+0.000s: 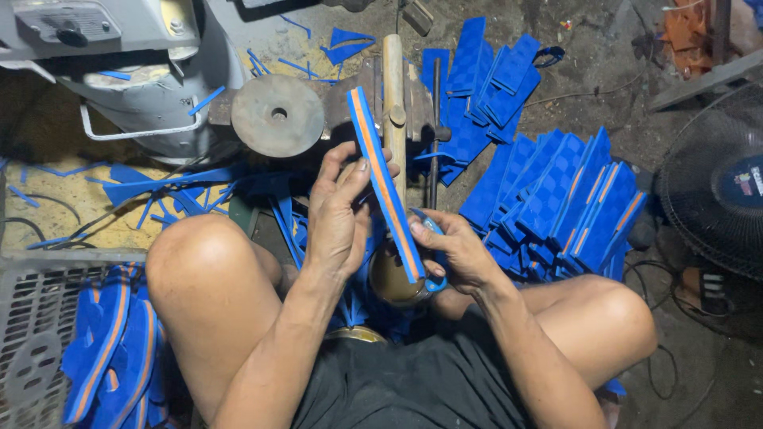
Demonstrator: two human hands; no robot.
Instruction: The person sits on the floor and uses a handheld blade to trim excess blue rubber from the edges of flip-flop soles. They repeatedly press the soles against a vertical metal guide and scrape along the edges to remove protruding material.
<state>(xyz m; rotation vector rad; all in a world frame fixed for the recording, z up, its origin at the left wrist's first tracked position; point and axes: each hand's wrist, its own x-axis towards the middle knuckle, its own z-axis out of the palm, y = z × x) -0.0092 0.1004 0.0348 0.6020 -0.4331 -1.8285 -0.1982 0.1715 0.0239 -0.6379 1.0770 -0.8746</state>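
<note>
Both hands on blue sole strip with orange stripe, edge-on, between the knees.
Left hand (pixel 338 218) wrapped round strip (pixel 385 187) mid-length; right hand (pixel 455 253) pinching lower end, over round tin (pixel 393 280). Wooden post (pixel 394 103) just behind; blue sole stack (pixel 556 199) right; metal disc (pixel 278 115) up left.

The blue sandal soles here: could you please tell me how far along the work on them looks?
Some appear finished: blue-and-orange pieces lie in the grey crate on the person's left. In hand: the left hand and right hand hold one blue sole with an orange stripe edge-up. Apparently left: a large stack of blue soles on the floor to the right.
</note>
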